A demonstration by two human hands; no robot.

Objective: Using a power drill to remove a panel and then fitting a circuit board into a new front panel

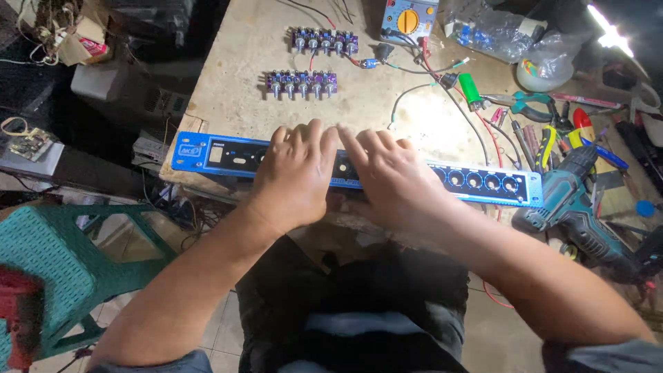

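Panel (228, 153): a long, narrow blue faceplate with a black inset strip, lying flat along the near edge of the bench (235, 90) and running left to right across most of its width. Its left end shows a pale rectangular cutout and a light badge; its right end carries a row of round holes ringed in blue. The middle stretch is hidden under the hands. Left hand (297, 173) lies palm down on the panel, fingers spread flat and pressing on it rather than curled round it. Right hand (390, 181) lies just beside it, also flat on the panel, index finger angled toward the left hand so the two nearly touch. Neither hand is closed on anything.

The panel's near long side sits right at the bench lip, its left end at the bench's left corner. Behind the panel the benchtop is bare up to two purple boards (302, 83) with rows of knobs, well apart from the hands. To the right, space is tight: a teal drill (577, 207) lies just past the panel's right end, with pliers (528, 103), wires and a green lighter (469, 88) behind it. A meter (409, 19) stands at the far edge. A teal stool (62, 262) stands to the left, below the bench.
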